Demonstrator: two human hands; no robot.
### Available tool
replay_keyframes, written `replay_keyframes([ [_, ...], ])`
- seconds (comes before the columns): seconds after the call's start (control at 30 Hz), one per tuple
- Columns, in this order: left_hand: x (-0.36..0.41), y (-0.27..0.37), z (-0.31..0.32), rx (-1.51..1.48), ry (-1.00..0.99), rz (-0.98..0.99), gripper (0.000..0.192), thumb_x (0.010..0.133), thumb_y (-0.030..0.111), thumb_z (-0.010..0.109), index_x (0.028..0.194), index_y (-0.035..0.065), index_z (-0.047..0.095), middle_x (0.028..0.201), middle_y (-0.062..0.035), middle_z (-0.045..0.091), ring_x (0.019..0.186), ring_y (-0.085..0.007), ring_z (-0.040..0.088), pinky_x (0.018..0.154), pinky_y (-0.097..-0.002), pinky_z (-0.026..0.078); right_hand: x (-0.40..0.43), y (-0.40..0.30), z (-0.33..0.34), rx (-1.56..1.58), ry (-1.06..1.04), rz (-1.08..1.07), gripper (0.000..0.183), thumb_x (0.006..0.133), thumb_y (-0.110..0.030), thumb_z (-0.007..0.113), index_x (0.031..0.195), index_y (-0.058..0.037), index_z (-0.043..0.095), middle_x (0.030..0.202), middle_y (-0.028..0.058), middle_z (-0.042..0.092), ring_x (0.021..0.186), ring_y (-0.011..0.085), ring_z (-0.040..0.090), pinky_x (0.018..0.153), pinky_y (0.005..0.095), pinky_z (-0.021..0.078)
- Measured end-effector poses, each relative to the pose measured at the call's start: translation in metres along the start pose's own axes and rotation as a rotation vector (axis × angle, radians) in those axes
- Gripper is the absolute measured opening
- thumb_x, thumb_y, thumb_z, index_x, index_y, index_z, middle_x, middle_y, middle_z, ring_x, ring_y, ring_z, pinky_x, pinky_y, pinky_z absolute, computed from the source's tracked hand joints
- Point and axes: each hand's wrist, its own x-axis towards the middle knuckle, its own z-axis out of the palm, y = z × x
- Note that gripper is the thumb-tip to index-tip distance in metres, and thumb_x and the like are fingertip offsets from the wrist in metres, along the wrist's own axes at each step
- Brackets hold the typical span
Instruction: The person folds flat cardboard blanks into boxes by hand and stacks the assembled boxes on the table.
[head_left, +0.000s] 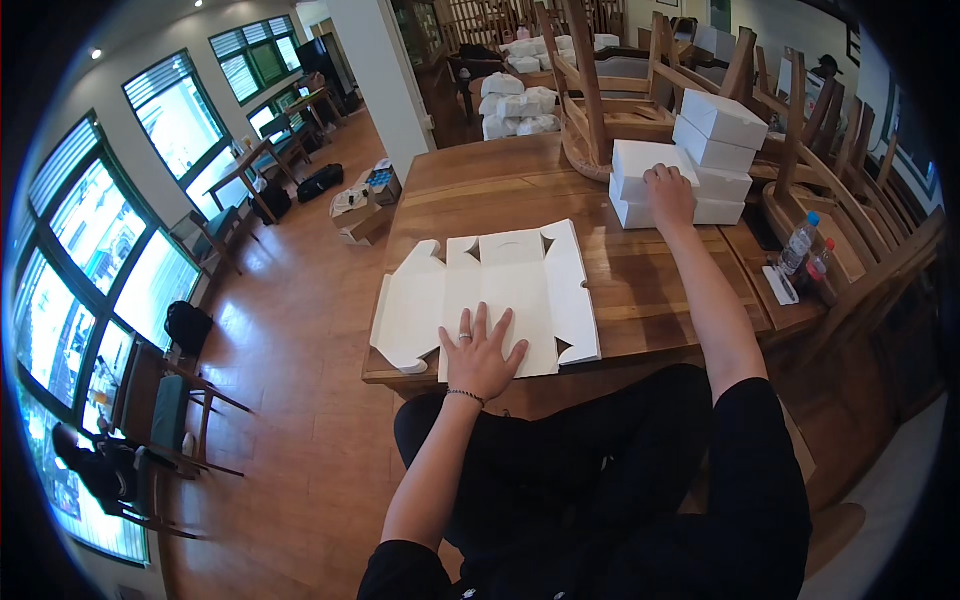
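Observation:
Flat white cardboard box blanks (514, 274) lie on the wooden table (472, 184) before me, with their side flaps spread out. Fingers apart, my left hand (482, 356) rests palm down on the near part of the top blank. My right hand (670, 199) reaches to the far right, its fingers bent on the lid of a folded white box (637, 161). That box sits on another of its kind. Right behind them rises a taller stack of closed white boxes (720, 139). Whether the right fingers grip the lid or only touch it is hard to see.
Upturned wooden chairs (592, 97) rest on the table's far side and to the right. Bottles (799, 244) stand at the right by a small white paper (780, 286). White wrapped bundles (517, 109) are piled behind. Cardboard cartons (356, 214) sit on the floor; a person (97, 465) sits by the windows.

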Motion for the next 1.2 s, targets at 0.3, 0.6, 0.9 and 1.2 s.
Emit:
replay_keyframes([
  [0.3, 0.02, -0.025, -0.018, -0.539, -0.075, -0.191, 0.062, 0.094, 0.048, 0.058, 0.144, 0.0142, 0.046, 0.154, -0.0163, 0.037, 0.146, -0.0325, 0.029, 0.117, -0.0602, 0.016, -0.042, -0.093, -0.079, 0.379, 0.086, -0.467, 0.016, 0.085, -0.009, 0.055, 0.095, -0.0143, 0.066, 0.1, 0.0033, 0.062, 0.102, 0.0257, 0.056, 0.085, 0.0412, 0.0457],
  [0.6, 0.062, 0.014, -0.063, -0.292, 0.261, 0.002, 0.058, 0.087, 0.04, 0.066, 0.137, 0.0145, 0.051, 0.152, -0.0224, 0.035, 0.139, -0.0429, 0.035, 0.113, -0.0523, 0.031, -0.089, -0.149, -0.088, 0.586, 0.063, -0.74, 0.012, 0.086, -0.016, 0.059, 0.094, -0.0179, 0.067, 0.095, -0.0003, 0.06, 0.096, 0.0184, 0.058, 0.082, 0.0352, 0.0466],
  [0.9, 0.136, 0.021, -0.067, -0.098, -0.26, -0.096, 0.09, 0.067, 0.051, 0.077, 0.146, 0.0213, 0.046, 0.158, -0.0186, 0.026, 0.141, -0.0423, 0.034, 0.112, -0.0555, 0.033, -0.106, -0.157, -0.079, 0.875, 0.069, -0.516, 0.01, 0.077, -0.013, 0.072, 0.086, -0.0145, 0.067, 0.087, 0.0013, 0.063, 0.082, 0.023, 0.062, 0.072, 0.0376, 0.0503],
  [1.2, 0.137, -0.065, -0.115, -1.455, -0.15, -0.198, 0.045, 0.093, 0.023, 0.053, 0.134, 0.0035, 0.052, 0.114, -0.0116, 0.061, 0.099, -0.0198, 0.062, 0.086, -0.0362, 0.052, -0.101, -0.138, -0.077, 0.809, -0.084, -0.513, 0.006, 0.088, -0.019, 0.064, 0.092, -0.0154, 0.066, 0.087, 0.0011, 0.063, 0.085, 0.0232, 0.062, 0.074, 0.0387, 0.0501],
])
